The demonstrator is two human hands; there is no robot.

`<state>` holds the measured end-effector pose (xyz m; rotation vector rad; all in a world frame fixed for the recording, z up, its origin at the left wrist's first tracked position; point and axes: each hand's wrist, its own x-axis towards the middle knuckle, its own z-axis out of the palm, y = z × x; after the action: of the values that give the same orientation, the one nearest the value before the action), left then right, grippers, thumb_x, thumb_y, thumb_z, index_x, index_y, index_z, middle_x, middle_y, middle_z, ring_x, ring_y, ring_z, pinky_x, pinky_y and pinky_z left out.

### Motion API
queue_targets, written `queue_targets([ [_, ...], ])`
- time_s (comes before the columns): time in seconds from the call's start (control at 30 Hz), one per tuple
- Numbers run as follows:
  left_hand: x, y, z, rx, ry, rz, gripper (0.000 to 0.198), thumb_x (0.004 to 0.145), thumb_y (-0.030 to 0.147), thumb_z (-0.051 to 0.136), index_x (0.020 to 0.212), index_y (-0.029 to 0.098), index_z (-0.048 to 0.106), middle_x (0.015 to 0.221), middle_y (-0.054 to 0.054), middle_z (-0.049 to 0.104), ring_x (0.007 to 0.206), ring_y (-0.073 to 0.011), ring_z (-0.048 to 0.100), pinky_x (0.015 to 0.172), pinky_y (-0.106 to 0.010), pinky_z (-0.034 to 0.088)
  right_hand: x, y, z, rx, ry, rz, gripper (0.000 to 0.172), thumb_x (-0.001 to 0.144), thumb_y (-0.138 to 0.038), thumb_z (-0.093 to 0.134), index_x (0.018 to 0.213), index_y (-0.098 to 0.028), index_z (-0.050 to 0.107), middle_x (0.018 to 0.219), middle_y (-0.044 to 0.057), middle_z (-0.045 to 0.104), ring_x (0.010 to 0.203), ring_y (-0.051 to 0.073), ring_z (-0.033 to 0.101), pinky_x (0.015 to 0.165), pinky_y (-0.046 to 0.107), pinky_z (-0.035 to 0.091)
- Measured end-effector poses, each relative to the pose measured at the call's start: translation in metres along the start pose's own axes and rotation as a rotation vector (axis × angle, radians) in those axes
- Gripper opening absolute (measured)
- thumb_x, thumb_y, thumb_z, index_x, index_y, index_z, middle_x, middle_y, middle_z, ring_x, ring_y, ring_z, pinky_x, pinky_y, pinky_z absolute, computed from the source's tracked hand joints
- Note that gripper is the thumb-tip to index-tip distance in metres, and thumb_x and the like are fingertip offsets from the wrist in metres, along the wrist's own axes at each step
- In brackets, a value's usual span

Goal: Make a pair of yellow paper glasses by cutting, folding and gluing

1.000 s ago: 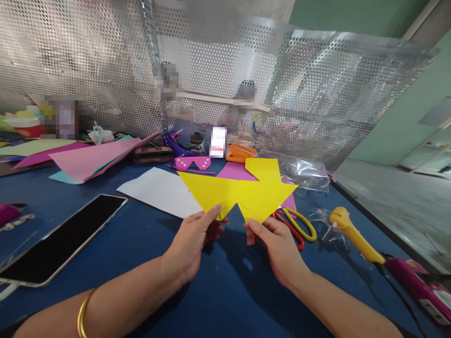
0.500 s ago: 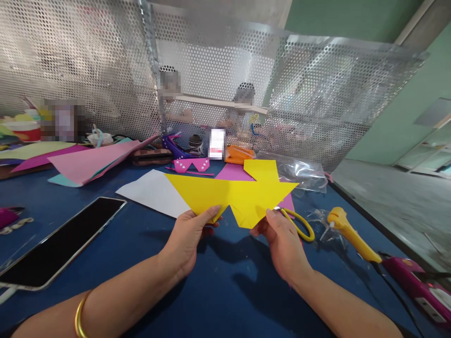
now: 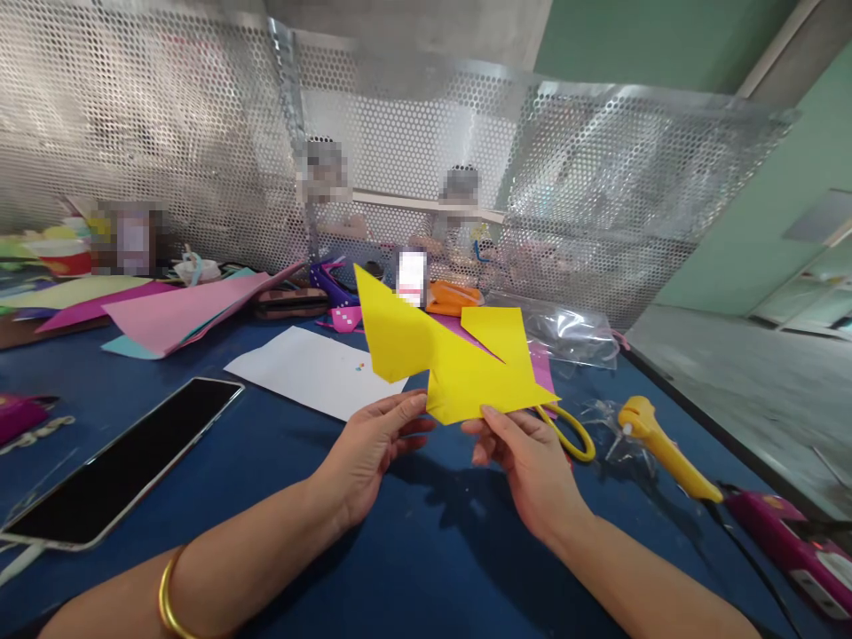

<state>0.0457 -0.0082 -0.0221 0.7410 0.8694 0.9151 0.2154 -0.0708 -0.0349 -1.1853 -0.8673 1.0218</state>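
Note:
In the middle, above the table, a yellow paper cut-out [image 3: 476, 377] with a notch in its lower edge is tilted, its left end raised. My right hand [image 3: 525, 453] pinches its lower right edge between thumb and fingers. Just beside the notch, my left hand [image 3: 382, 444] has thumb and fingers apart, the thumb tip at or very near the paper's edge. Behind the cut-out lies another yellow paper piece [image 3: 499, 328] on pink paper [image 3: 542, 359]. Yellow-handled scissors [image 3: 579, 439] lie by my right hand, their blades hidden.
White paper [image 3: 293, 364] lies left of my hands, with a phone [image 3: 133, 457] nearer. At right are a yellow glue gun [image 3: 666, 444] and a magenta power strip [image 3: 785, 541]. Behind stand pink sheets [image 3: 179, 311], an orange pouch [image 3: 454, 297] and a perforated metal screen [image 3: 413, 124].
The yellow cut-out has tilted, its left end rising and its right end dropping. My left hand has let go of the left lobe and moved slightly right to the notch.

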Motion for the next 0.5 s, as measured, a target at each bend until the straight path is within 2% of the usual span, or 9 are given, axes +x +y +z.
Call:
queue_targets([
  [0.13, 0.0, -0.001, 0.0, -0.005, -0.005, 0.034, 0.043, 0.06, 0.043, 0.089, 0.092, 0.017, 0.078, 0.105, -0.01, 0.076, 0.09, -0.0207, 0.069, 0.074, -0.027, 0.056, -0.009, 0.004, 0.006, -0.103, -0.136, 0.053, 0.042, 0.078, -0.056, 0.073, 0.07, -0.015, 0.079, 0.054, 0.006, 0.068, 0.048, 0.013, 0.06, 0.055, 0.026, 0.047],
  [0.2, 0.0, 0.0, 0.0, 0.004, 0.012, 0.06, 0.046, 0.057, 0.048, 0.089, 0.089, 0.017, 0.078, 0.101, -0.01, 0.077, 0.09, -0.0215, 0.069, 0.076, -0.027, 0.056, -0.012, 0.006, 0.008, -0.148, -0.197, 0.065, 0.045, 0.079, -0.058, 0.072, 0.073, -0.014, 0.079, 0.06, 0.008, 0.072, 0.049, 0.013, 0.062, 0.056, 0.026, 0.049],
  [0.33, -0.001, 0.0, 0.0, 0.065, 0.053, 0.112, 0.048, 0.054, 0.052, 0.089, 0.083, 0.015, 0.077, 0.092, -0.009, 0.076, 0.08, -0.0191, 0.067, 0.069, -0.025, 0.053, -0.015, 0.008, 0.008, -0.204, -0.278, 0.056, 0.051, 0.08, -0.064, 0.067, 0.083, -0.015, 0.079, 0.079, 0.01, 0.078, 0.052, 0.014, 0.065, 0.057, 0.027, 0.053],
  [0.5, 0.004, 0.006, -0.004, 0.14, 0.119, 0.183, 0.041, 0.058, 0.05, 0.086, 0.078, 0.015, 0.075, 0.083, -0.007, 0.074, 0.072, -0.0156, 0.063, 0.062, -0.023, 0.048, -0.019, 0.007, 0.007, -0.293, -0.36, -0.027, 0.049, 0.09, -0.059, 0.054, 0.091, -0.016, 0.077, 0.08, 0.009, 0.078, 0.057, 0.015, 0.067, 0.061, 0.028, 0.055],
])
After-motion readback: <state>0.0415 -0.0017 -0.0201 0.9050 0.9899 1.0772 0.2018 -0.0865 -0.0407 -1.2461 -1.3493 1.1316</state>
